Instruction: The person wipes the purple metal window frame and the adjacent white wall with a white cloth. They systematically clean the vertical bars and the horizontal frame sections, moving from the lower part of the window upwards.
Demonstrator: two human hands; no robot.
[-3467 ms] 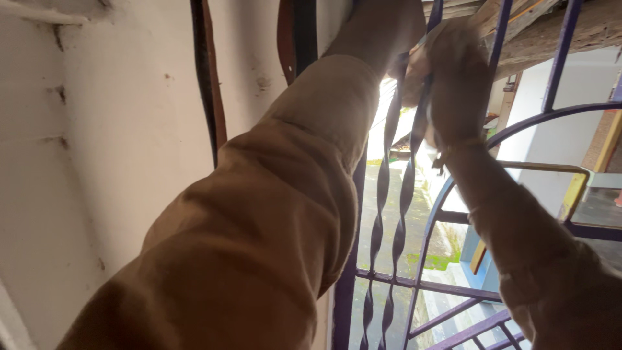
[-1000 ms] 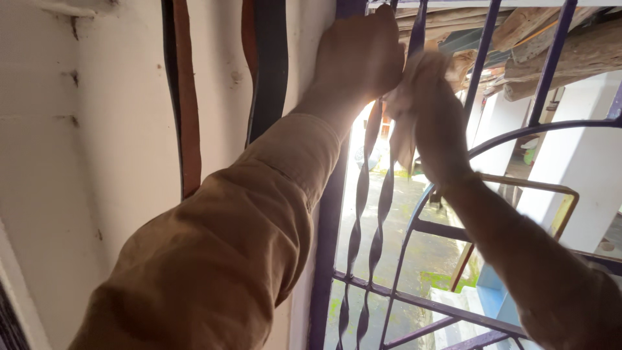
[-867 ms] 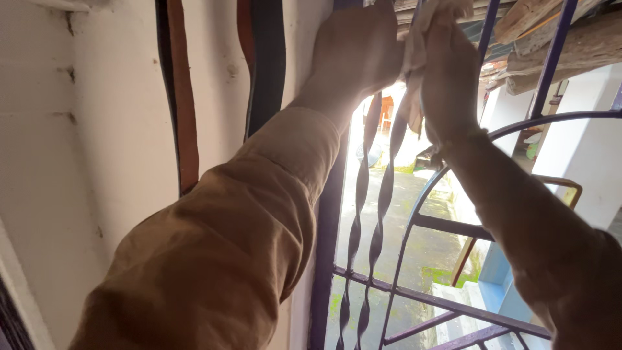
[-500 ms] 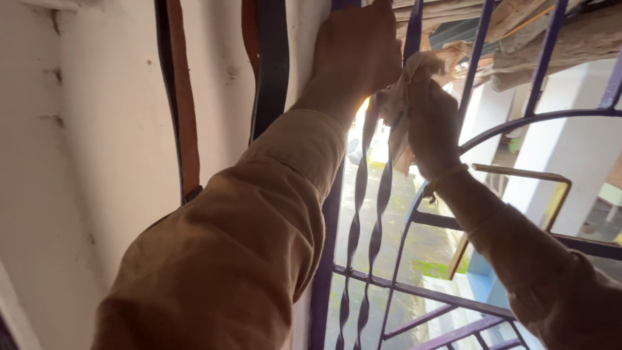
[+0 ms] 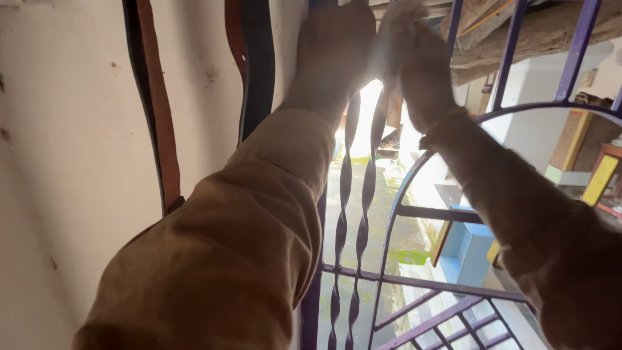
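Purple-painted metal grille point(image 5: 389, 282) with twisted bars stands beside a white plastered wall point(image 5: 71, 168), both arms raised to its top. Left hand point(image 5: 337, 42) is curled closed at the upper frame; right hand point(image 5: 421, 68) grips a pale cloth point(image 5: 396, 14) against the twisted bars, just beside it.

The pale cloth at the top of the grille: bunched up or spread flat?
Bunched. The cloth is crumpled in the right hand against the twisted bars; the left hand grips alongside.
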